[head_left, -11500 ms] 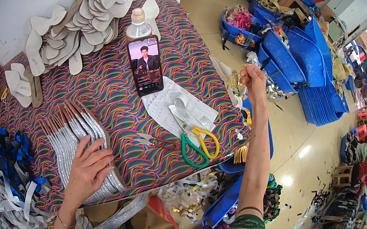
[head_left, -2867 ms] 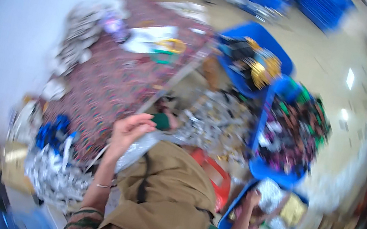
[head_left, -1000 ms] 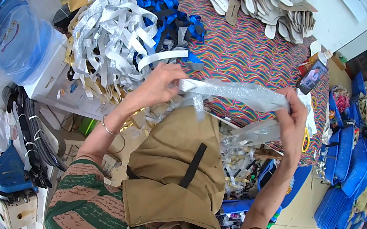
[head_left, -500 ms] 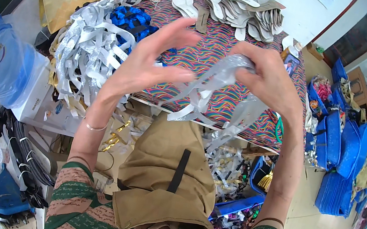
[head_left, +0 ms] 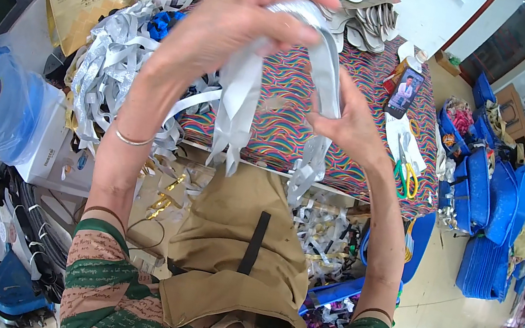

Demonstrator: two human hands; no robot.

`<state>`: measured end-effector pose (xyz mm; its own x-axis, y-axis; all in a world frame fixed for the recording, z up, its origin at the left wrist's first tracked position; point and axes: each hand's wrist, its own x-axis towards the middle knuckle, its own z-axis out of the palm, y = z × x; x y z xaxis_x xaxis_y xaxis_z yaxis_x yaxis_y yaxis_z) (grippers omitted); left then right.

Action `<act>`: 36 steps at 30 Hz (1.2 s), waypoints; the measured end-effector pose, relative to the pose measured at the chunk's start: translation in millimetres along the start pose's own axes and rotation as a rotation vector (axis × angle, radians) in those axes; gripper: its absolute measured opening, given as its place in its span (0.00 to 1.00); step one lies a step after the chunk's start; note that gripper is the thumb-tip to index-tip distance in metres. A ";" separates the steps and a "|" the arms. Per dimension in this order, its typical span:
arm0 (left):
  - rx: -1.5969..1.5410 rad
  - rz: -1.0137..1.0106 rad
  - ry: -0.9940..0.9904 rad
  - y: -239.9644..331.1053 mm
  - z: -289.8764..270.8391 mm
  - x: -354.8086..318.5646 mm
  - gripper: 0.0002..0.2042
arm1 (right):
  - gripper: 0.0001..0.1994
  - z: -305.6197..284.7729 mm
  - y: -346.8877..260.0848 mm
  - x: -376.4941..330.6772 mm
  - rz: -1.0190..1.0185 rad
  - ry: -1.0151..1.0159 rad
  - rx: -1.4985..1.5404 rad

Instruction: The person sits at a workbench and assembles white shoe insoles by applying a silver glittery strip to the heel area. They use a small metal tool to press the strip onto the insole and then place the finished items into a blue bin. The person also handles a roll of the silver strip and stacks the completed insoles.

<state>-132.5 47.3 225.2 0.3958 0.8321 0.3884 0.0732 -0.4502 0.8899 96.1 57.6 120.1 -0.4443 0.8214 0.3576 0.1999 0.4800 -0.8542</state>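
A bundle of silvery-white straps (head_left: 239,100) arches over the patterned tabletop, its ends dangling toward the table's near edge. My left hand (head_left: 243,16) grips the top of the arch between thumb and fingers, with one finger stretched out above it. Lower on the right, my right hand (head_left: 351,125) has its thumb and fingers closed around the other side of the bundle. A large heap of similar straps (head_left: 111,64) lies to the left of my left forearm, and one loose strap stretches from it toward the bundle.
Scissors (head_left: 407,179) with green and yellow handles and a phone (head_left: 404,93) lie at the right. White shoe-insole-shaped pieces (head_left: 370,25) are stacked at the back. A gold bag (head_left: 88,0) stands far left; blue bins (head_left: 484,259) are stacked on the right-hand floor. Scraps fill the space below the table.
My left hand, open and apart before, has moved up and right and taken hold of the straps. My right hand has slid lower along the bundle, which is now lifted into an arch.
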 end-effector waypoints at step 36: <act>-0.487 0.249 -0.157 72.3 -177.4 -37.9 0.23 | 0.11 85.3 -265.7 208.1 -0.920 -0.102 -0.285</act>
<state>-304.6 40.7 317.3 0.4814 0.6447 0.5938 -0.4560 -0.3944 0.7978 -123.9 74.7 389.3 -0.6035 0.0633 0.7948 -0.0656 0.9895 -0.1286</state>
